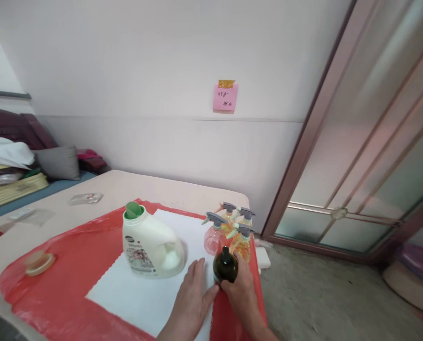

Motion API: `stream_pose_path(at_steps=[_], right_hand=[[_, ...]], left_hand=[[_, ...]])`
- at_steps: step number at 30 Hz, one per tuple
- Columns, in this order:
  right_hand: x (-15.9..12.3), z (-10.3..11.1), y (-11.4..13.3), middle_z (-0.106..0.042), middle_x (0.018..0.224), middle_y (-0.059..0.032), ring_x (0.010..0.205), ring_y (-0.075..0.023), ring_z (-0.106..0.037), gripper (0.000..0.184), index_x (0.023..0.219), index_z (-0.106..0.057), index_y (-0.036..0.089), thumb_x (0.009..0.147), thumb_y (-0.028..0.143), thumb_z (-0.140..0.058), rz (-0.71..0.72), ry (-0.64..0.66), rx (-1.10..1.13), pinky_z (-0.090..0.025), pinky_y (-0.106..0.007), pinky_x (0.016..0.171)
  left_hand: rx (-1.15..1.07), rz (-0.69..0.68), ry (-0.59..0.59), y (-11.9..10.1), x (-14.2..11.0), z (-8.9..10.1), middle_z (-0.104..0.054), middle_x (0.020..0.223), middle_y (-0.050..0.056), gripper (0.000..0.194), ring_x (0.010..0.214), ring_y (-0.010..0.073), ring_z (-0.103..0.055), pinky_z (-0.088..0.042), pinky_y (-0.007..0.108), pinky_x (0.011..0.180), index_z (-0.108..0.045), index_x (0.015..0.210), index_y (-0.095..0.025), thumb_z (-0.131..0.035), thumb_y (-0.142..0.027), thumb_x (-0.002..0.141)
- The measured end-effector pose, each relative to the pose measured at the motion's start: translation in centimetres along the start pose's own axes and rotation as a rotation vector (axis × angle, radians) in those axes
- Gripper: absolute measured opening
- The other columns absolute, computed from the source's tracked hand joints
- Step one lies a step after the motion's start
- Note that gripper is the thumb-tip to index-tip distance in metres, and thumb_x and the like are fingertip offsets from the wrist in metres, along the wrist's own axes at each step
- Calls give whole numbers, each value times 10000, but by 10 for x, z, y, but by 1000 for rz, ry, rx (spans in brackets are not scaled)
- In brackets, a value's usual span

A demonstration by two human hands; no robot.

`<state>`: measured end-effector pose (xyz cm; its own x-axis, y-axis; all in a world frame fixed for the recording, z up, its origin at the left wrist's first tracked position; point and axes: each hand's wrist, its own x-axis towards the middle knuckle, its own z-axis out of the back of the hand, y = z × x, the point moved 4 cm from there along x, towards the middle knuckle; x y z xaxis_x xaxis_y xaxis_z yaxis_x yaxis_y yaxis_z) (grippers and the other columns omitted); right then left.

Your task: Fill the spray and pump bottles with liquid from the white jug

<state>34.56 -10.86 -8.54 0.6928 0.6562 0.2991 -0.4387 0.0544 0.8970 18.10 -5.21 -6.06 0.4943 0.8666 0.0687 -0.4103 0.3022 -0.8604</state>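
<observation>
My right hand [242,286] is wrapped round a dark green-brown round bottle [225,265] with a narrow neck, at the right side of the table. Just left of it, my left hand [193,293] has its fingers stretched out, its thumb close to the bottle's base; whether it touches I cannot tell. Behind the bottle stand several small spray bottles with grey trigger heads, among them a pink one [213,239] and an orange one [242,246]. To the left, a white detergent jug [151,246] stands with its green inner spout [133,210] showing.
White paper [126,298] lies over a red plastic sheet [69,265] on the table [126,182]. A round beige lid [40,264] rests at left, and clear packaging [86,199] lies behind it. The table's right edge borders the floor, near a glass door [356,142].
</observation>
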Motion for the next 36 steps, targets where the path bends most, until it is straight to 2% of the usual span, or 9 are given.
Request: stream_pose_path(at_steps=[5, 11, 15, 19, 22, 25, 28, 33, 36], right_hand=[[-4, 5, -15, -613, 1214, -124, 1147, -319, -548, 646, 1250, -526, 192, 605, 175, -489, -135, 87, 81, -420, -491, 977], [-7, 14, -5, -674, 1108, -65, 1097, -294, -582, 462, 1038, -648, 247, 592, 183, -545, -224, 169, 254, -421, -455, 992], [-4, 19, 10, -690, 1023, -65, 1083, -286, -584, 377, 921, -664, 228, 552, 189, -594, -365, 195, 404, -426, -416, 981], [-3, 24, 27, -636, 1208, -64, 1189, -253, -529, 413, 1075, -622, 237, 705, 415, -659, -582, 232, 566, -444, -370, 952], [-8, 19, 49, -650, 1214, -79, 1107, -247, -600, 545, 1179, -604, 248, 809, 636, -511, -725, 406, 740, -506, -384, 844], [-19, 11, 70, -703, 1101, -100, 932, -223, -673, 566, 1180, -611, 210, 837, 641, -485, -893, 571, 963, -539, -347, 716], [-31, 0, 78, -728, 932, -96, 724, -186, -677, 556, 1137, -621, 160, 812, 607, -569, -1036, 632, 1037, -513, -264, 545], [-47, -23, 79, -705, 786, -102, 595, -171, -644, 613, 1110, -615, 105, 823, 638, -517, -1072, 698, 974, -469, -226, 443], [-49, -31, 79, -708, 860, -107, 633, -177, -642, 577, 1152, -593, 134, 826, 607, -534, -967, 683, 951, -471, -240, 442]], left_hand=[[-296, 2, 92, -9, 15, -30, -553, 1357, 173, 704, 1266, 314, -494, -353, 413, 1057, -479, 1373, -158, -644, -478, 768], [-510, 192, -164, -5, 30, -40, -675, 1098, 164, 621, 1048, 324, -614, -417, 417, 939, -572, 1154, -135, -752, -464, 659], [-568, 210, -240, -7, 31, -37, -683, 987, 111, 503, 910, 261, -641, -455, 374, 847, -544, 1125, -156, -650, -482, 756], [-735, 249, -270, -20, 23, -28, -661, 1038, 98, 486, 936, 236, -629, -469, 354, 822, -519, 1160, -180, -610, -493, 799], [-915, 232, -224, -35, 15, -14, -661, 1067, 88, 436, 981, 233, -622, -473, 352, 842, -550, 1142, -197, -606, -481, 816], [-927, 138, -243, -48, 9, 11, -680, 1051, 80, 396, 986, 236, -625, -464, 348, 868, -611, 1089, -195, -663, -439, 780], [-851, 50, -276, -53, 6, 35, -698, 1053, 97, 349, 1000, 252, -626, -454, 350, 883, -674, 1016, -181, -668, -434, 776], [-794, 109, -348, -47, 2, 52, -715, 1035, 129, 341, 1000, 272, -624, -446, 360, 880, -712, 846, -144, -639, -472, 788], [-845, 128, -374, -44, -1, 58, -718, 1046, 134, 323, 997, 279, -628, -449, 379, 876, -684, 802, -150, -640, -470, 790]])
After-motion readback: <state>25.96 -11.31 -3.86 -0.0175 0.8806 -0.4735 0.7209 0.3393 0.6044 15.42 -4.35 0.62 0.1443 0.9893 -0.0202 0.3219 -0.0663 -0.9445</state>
